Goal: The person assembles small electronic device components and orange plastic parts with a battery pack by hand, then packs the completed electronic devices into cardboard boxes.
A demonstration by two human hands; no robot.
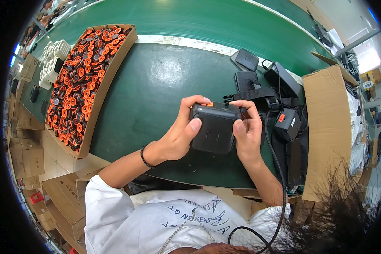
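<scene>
Both my hands hold a black, rounded box-shaped device (213, 129) in front of my chest, above the table. My left hand (185, 131) grips its left side, thumb on the face and index finger beside a small orange part (209, 104) on the top edge. Round the right side curls my right hand (248, 129), its thumb pressed near the upper right corner. Just beyond it lies a black strap with a buckle (254, 95). The undersides of the device and some fingertips are hidden.
A cardboard tray (110, 82) of orange-and-black round parts fills the table's left. At right lie black flat devices (246, 80), a black box with an orange label (287, 124) and a black cable (276, 158). A tall carton (328, 131) stands beyond them; a green conveyor (190, 21) runs behind.
</scene>
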